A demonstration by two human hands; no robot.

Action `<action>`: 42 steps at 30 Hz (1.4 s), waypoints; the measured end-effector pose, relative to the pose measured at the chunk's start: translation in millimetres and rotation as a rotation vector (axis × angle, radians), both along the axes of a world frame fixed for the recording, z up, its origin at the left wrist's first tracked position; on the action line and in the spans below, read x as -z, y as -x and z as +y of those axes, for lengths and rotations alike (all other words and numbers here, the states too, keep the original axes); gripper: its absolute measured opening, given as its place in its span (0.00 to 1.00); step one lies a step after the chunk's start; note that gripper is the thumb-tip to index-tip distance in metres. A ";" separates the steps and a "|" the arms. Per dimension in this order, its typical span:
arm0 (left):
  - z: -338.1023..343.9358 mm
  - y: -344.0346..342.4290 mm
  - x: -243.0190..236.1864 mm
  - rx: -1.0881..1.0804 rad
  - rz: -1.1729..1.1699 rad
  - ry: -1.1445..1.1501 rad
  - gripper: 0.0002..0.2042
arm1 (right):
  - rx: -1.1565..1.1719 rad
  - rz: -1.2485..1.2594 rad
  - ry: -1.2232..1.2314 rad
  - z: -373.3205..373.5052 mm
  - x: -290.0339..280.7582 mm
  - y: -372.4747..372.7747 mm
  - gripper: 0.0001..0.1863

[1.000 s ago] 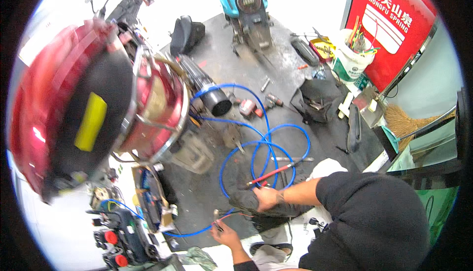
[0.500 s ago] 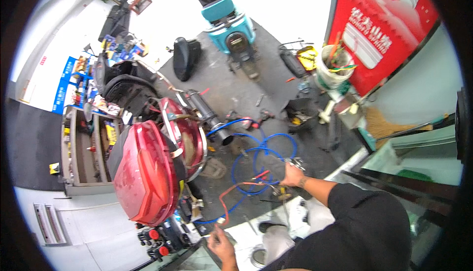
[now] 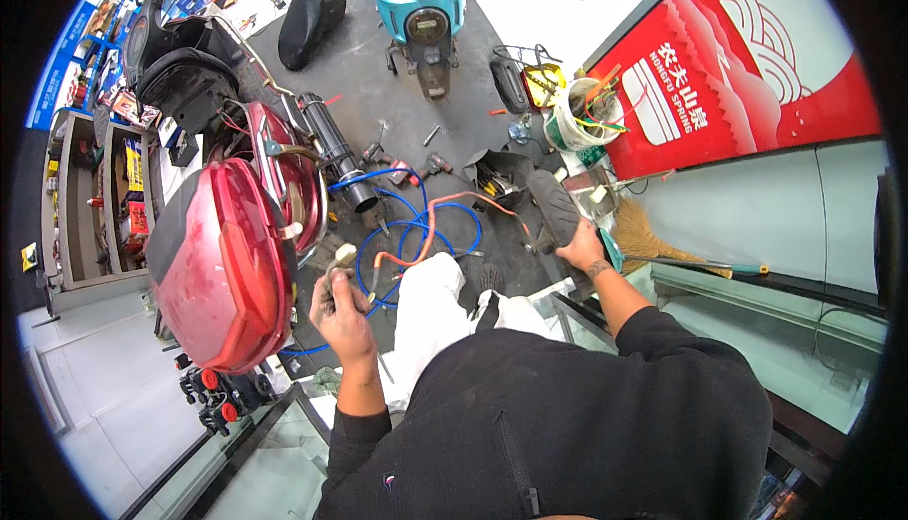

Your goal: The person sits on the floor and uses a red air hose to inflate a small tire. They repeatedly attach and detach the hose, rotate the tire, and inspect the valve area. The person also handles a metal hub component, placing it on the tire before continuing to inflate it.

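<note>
My left hand (image 3: 342, 317) is raised at the lower middle, fingers pinched on a small off-white connector (image 3: 344, 255). My right hand (image 3: 584, 247), farther right, is closed around the near end of a dark grey, elongated piece (image 3: 552, 206). Its exact kind I cannot tell. Between the hands an orange-red cable (image 3: 430, 222) curves over the floor, one end near my left hand and the other by a dark thing beside my right hand. Beneath it lies a coiled blue hose (image 3: 478, 227).
A motorbike with a red top case (image 3: 222, 269) and black exhaust pipe (image 3: 333, 146) stands left. A teal scooter (image 3: 423, 0) is ahead. At right are a white bucket (image 3: 567, 123) of tools, a red panel (image 3: 728, 66), a broom (image 3: 653, 236) and glass cabinets (image 3: 757, 302).
My view has shifted, and my body and white trousers now show more. Both hands appear higher in the picture and farther apart; the left still pinches the connector, the right the dark piece.
</note>
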State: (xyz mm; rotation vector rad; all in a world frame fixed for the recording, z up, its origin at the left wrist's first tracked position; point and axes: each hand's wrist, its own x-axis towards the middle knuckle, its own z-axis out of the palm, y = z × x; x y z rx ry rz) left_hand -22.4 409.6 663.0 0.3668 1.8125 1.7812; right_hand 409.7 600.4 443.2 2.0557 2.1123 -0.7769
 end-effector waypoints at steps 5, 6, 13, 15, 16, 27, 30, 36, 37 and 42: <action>113.0 46.8 5.1 0.076 -0.203 0.022 0.10 | 0.248 -0.074 0.101 8.6 -32.3 -27.2 0.55; 153.1 45.6 5.7 0.069 -0.249 -0.095 0.10 | 0.327 -0.075 0.157 2.6 -37.8 -32.6 0.56; 372.3 28.0 -52.4 0.425 -0.233 -0.360 0.10 | 0.570 0.039 0.317 -46.5 -62.1 -44.5 0.58; 405.4 34.0 -72.3 0.490 -0.240 -0.409 0.09 | 0.588 0.060 0.313 -44.6 -59.6 -37.1 0.58; 418.2 38.0 -78.0 0.527 -0.324 -0.403 0.10 | 0.596 0.066 0.315 -40.9 -55.6 -31.6 0.58; 492.0 61.4 -45.4 0.508 -0.492 -0.247 0.11 | 0.587 0.134 0.251 52.8 -4.9 8.8 0.57; 503.8 76.2 -48.2 0.480 -0.433 -0.253 0.11 | 0.569 0.138 0.224 64.6 -5.0 15.8 0.57; 553.1 115.9 -47.4 0.561 -0.378 -0.371 0.10 | 0.516 0.142 0.166 100.6 -0.7 32.1 0.57; 563.6 129.2 -43.1 0.522 -0.267 -0.357 0.10 | 0.502 0.141 0.159 112.0 -0.7 35.0 0.57; 630.7 249.6 5.2 0.213 -0.333 -0.390 0.08 | 0.486 0.079 0.221 183.3 -13.7 76.9 0.55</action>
